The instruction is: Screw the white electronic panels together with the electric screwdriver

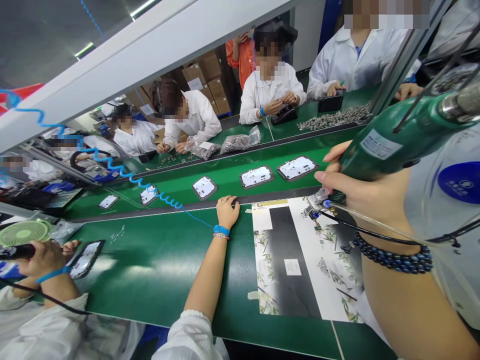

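In the head view, observed right hand [371,192] at right of frame wrapped firmly around green handheld tool [420,127], with metal fitting [317,201] at its lower end over the top right part of printed sheet [287,235]. Recorded left hand [227,213] palm down near centre of frame, at near edge of green belt [228,179], fingers bent and close together; cannot tell whether holding anything beneath. Noted five white-faced panels [257,176] spaced along belt from left to right of centre, and co-worker's hand [48,259] at lower left, grasping dark tool [17,252] above green surface [161,260].
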`<control>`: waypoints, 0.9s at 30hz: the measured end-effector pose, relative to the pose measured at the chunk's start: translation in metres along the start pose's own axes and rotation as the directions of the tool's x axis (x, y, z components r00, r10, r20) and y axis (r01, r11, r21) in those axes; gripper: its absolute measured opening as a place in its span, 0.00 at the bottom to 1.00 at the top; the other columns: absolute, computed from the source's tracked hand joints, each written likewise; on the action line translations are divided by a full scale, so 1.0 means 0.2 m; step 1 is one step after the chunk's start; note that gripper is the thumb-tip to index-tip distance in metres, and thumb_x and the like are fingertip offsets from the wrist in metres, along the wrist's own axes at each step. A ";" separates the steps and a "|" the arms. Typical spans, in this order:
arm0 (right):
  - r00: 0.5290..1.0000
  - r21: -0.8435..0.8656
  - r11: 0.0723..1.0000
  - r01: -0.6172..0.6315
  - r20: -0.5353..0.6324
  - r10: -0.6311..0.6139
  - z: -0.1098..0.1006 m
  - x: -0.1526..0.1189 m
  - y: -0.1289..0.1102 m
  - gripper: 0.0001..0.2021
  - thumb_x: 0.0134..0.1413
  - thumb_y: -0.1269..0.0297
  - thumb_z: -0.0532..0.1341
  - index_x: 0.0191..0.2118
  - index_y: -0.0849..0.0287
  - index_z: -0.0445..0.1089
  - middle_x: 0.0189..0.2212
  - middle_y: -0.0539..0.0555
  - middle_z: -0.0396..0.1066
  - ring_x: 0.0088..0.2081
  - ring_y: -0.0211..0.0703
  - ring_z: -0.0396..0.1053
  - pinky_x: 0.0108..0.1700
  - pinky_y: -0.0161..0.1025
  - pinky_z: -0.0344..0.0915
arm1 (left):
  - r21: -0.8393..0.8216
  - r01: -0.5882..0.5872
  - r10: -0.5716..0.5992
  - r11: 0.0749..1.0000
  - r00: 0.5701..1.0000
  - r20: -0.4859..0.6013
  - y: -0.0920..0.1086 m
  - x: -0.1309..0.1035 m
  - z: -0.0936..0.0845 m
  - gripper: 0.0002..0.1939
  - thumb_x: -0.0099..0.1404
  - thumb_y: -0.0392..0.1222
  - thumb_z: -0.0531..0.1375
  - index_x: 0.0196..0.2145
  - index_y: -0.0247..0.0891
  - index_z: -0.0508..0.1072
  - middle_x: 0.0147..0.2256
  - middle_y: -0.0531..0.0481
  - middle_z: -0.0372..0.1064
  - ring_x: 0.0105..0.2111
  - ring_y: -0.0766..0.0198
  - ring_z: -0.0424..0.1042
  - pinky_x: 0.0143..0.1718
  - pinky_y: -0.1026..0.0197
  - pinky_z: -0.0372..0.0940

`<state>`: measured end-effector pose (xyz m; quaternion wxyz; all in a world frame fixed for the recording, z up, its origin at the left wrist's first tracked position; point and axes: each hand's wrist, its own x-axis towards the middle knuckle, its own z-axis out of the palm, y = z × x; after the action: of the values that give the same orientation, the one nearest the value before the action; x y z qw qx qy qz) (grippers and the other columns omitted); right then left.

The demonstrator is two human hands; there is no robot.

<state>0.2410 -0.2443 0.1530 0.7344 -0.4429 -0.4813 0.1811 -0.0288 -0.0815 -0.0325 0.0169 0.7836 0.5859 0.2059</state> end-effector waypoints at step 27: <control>0.999 0.018 1.000 -0.013 -0.039 0.014 0.00 0.00 0.00 0.07 0.41 0.75 0.68 0.26 0.61 0.69 0.17 0.46 0.65 0.18 0.35 0.61 0.26 0.38 0.60 | 0.019 0.078 -0.079 0.997 0.996 0.030 0.01 0.01 -0.02 0.18 0.68 0.42 0.56 0.52 0.41 0.78 0.55 0.43 0.72 0.57 0.51 0.67 0.61 0.50 0.61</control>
<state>0.2407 -0.2447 0.1528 0.7464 -0.4429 -0.4624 0.1817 -0.0271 -0.0805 -0.0284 0.0271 0.7631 0.6178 0.1877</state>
